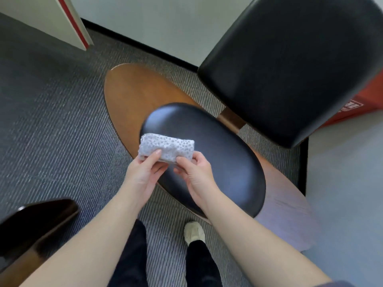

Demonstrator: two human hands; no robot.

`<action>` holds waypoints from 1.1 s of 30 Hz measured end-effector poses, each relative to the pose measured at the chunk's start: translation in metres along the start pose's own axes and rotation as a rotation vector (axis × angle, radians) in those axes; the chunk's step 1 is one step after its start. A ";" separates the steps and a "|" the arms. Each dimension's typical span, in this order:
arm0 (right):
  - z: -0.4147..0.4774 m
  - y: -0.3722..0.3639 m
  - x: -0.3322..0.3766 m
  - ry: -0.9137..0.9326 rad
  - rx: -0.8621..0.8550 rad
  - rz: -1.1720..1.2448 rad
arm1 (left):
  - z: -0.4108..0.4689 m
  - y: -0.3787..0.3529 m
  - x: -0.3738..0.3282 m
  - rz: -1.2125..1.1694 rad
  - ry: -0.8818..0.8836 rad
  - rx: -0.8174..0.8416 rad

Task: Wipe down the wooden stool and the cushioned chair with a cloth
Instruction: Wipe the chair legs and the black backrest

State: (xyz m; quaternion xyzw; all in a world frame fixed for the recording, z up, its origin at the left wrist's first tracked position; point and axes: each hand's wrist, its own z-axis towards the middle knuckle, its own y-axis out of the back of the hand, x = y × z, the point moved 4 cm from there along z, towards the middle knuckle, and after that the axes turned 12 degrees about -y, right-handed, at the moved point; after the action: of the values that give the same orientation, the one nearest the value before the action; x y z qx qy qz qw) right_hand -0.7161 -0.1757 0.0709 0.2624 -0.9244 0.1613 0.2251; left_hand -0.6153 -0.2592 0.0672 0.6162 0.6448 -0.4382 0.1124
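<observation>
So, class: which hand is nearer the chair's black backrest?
The right. The right hand pinches the cloth at the end towards the backrest; the left hand pinches the end farther from it.

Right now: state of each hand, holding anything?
The left hand pinches the left end of the folded cloth.
The right hand pinches the right end of the same cloth.
</observation>
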 end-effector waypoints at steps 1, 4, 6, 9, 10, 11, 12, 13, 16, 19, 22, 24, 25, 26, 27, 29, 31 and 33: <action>0.007 -0.019 0.004 -0.004 0.003 -0.011 | 0.016 0.007 -0.016 -0.024 -0.009 -0.010; 0.029 -0.078 0.019 -0.022 -0.014 -0.010 | 0.067 0.033 -0.063 0.008 0.001 0.001; 0.045 -0.118 0.027 -0.024 -0.021 -0.005 | 0.099 0.050 -0.094 0.056 0.014 0.021; 0.068 -0.175 0.036 -0.039 -0.044 -0.002 | 0.141 0.073 -0.141 0.134 0.017 0.032; 0.075 -0.191 0.039 -0.049 -0.056 0.008 | 0.153 0.078 -0.154 0.153 0.021 0.041; 0.082 -0.204 0.041 -0.059 -0.070 0.007 | 0.164 0.081 -0.167 0.171 0.026 0.050; 0.090 -0.216 0.043 -0.069 -0.080 -0.007 | 0.176 0.085 -0.178 0.193 0.031 0.053; 0.098 -0.227 0.046 -0.078 -0.084 -0.039 | 0.187 0.088 -0.187 0.216 0.037 0.050; 0.120 -0.252 0.062 -0.084 -0.095 -0.143 | 0.223 0.094 -0.210 0.284 0.048 0.016; 0.145 -0.266 0.089 0.004 -0.199 -0.178 | 0.263 0.093 -0.228 0.332 0.062 -0.001; 0.176 -0.272 0.105 0.084 -0.350 -0.244 | 0.304 0.098 -0.249 0.446 0.064 0.024; 0.197 -0.277 0.109 0.071 -0.413 -0.321 | 0.328 0.101 -0.260 0.562 0.070 0.070; 0.206 -0.282 0.109 0.052 -0.430 -0.361 | 0.338 0.104 -0.265 0.630 0.075 0.102; 0.213 -0.287 0.108 0.030 -0.451 -0.389 | 0.348 0.107 -0.270 0.702 0.079 0.138; 0.219 -0.292 0.106 0.008 -0.472 -0.395 | 0.358 0.110 -0.274 0.787 0.075 0.188; 0.228 -0.300 0.099 -0.036 -0.508 -0.389 | 0.377 0.117 -0.285 0.979 0.047 0.321; 0.236 -0.309 0.089 -0.052 -0.566 -0.442 | 0.398 0.126 -0.295 1.141 0.022 0.445; 0.242 -0.316 0.080 -0.017 -0.668 -0.490 | 0.418 0.135 -0.299 1.247 0.009 0.564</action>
State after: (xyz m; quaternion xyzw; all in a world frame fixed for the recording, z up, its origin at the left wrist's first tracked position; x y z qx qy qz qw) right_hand -0.6806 -0.5653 -0.0372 0.3887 -0.8379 -0.2081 0.3218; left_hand -0.5958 -0.7805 -0.0322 0.8799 0.0311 -0.4401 0.1763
